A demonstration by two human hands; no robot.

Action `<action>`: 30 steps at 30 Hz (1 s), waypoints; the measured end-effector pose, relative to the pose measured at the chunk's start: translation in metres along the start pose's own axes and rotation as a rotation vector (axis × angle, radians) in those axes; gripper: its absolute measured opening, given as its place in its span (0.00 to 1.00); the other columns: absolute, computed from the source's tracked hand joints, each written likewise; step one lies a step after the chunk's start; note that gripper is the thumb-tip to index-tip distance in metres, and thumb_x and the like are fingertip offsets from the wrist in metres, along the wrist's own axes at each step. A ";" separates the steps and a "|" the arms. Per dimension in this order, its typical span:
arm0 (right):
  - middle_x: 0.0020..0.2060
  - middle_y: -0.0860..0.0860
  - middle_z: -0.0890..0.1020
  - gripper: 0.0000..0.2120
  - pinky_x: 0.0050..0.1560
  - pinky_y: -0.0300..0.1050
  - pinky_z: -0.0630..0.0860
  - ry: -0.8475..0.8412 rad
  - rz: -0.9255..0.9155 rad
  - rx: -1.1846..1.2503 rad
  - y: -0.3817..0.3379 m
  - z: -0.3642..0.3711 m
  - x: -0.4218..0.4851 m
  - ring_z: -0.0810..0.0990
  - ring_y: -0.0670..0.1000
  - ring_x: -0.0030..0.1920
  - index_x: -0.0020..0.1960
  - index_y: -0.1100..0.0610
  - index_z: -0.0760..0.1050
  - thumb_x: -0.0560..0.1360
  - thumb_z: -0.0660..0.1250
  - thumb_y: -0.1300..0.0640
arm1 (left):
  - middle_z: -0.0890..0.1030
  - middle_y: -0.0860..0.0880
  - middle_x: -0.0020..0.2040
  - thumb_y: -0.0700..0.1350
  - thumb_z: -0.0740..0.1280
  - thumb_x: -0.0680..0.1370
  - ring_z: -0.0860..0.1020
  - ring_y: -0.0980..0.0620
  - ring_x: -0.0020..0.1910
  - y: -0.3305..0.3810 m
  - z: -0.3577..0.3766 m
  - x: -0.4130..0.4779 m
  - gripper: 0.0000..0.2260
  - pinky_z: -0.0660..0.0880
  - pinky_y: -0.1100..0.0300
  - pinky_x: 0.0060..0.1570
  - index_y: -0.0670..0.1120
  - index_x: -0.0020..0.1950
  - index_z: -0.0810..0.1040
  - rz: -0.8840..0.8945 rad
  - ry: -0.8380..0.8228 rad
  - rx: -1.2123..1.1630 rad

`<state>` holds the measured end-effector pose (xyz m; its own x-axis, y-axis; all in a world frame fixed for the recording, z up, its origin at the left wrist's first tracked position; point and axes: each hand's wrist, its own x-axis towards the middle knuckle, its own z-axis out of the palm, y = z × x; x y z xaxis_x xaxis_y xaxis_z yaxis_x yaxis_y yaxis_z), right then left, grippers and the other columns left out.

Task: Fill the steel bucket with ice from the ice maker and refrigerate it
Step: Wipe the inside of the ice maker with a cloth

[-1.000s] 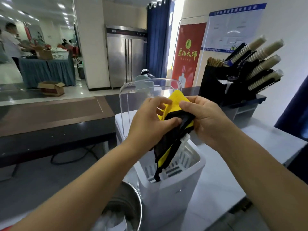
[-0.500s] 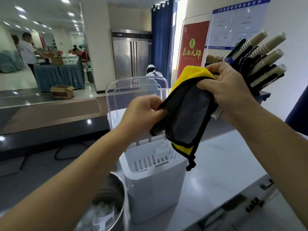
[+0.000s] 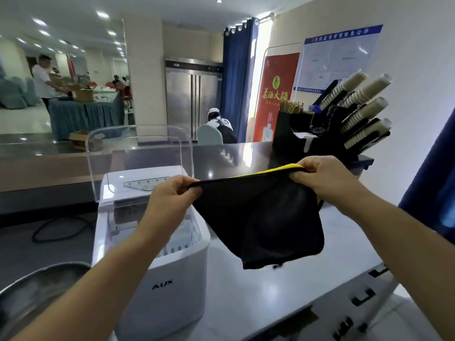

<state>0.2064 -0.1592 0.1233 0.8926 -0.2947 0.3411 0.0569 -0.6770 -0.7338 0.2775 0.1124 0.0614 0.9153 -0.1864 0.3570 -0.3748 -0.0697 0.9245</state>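
Observation:
A black cloth with a yellow edge (image 3: pixel 266 222) hangs stretched between both hands above the counter. My left hand (image 3: pixel 172 195) pinches its left corner over the ice maker. My right hand (image 3: pixel 317 175) pinches its right corner. The white ice maker (image 3: pixel 170 286) stands below, its clear lid (image 3: pixel 138 153) raised and its white basket showing inside. The steel bucket (image 3: pixel 29 291) sits at the lower left beside the ice maker, its contents blurred. A steel double-door refrigerator (image 3: pixel 193 94) stands against the far wall.
The pale counter (image 3: pixel 283 286) runs right of the ice maker. A black organiser with stacked paper cups (image 3: pixel 344 119) stands at the back right. A dark bar top (image 3: pixel 49 153) runs behind. A person sits near the refrigerator; another stands far left.
The hands pulled apart and lowered, spreading the bunched cloth out flat between them. The view tilted and shifted, bringing the ice maker's front and the bucket further into sight.

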 end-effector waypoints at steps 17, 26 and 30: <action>0.35 0.50 0.84 0.16 0.45 0.47 0.82 -0.104 -0.226 -0.205 0.069 -0.049 0.018 0.83 0.50 0.36 0.39 0.52 0.84 0.68 0.66 0.72 | 0.79 0.51 0.36 0.36 0.66 0.74 0.76 0.58 0.35 0.032 0.094 -0.013 0.08 0.73 0.69 0.36 0.48 0.40 0.80 0.079 -0.350 -0.344; 0.50 0.54 0.83 0.14 0.47 0.33 0.76 -0.547 -0.260 0.181 0.068 -0.055 0.000 0.81 0.45 0.53 0.40 0.66 0.76 0.72 0.57 0.80 | 0.77 0.55 0.55 0.35 0.73 0.70 0.74 0.63 0.56 0.021 0.117 -0.009 0.12 0.67 0.74 0.52 0.54 0.40 0.83 0.277 -0.384 0.220; 0.51 0.56 0.83 0.13 0.48 0.35 0.76 -0.598 -0.283 0.243 0.064 -0.059 -0.005 0.81 0.48 0.54 0.39 0.67 0.74 0.71 0.57 0.81 | 0.77 0.60 0.57 0.38 0.74 0.70 0.74 0.64 0.59 -0.001 0.122 -0.006 0.12 0.67 0.69 0.58 0.57 0.37 0.82 0.196 -0.317 0.237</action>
<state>0.1791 -0.2408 0.1086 0.9175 0.3390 0.2078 0.3592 -0.4824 -0.7989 0.2546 -0.0059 0.0422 0.7467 -0.5073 0.4302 -0.5945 -0.2191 0.7736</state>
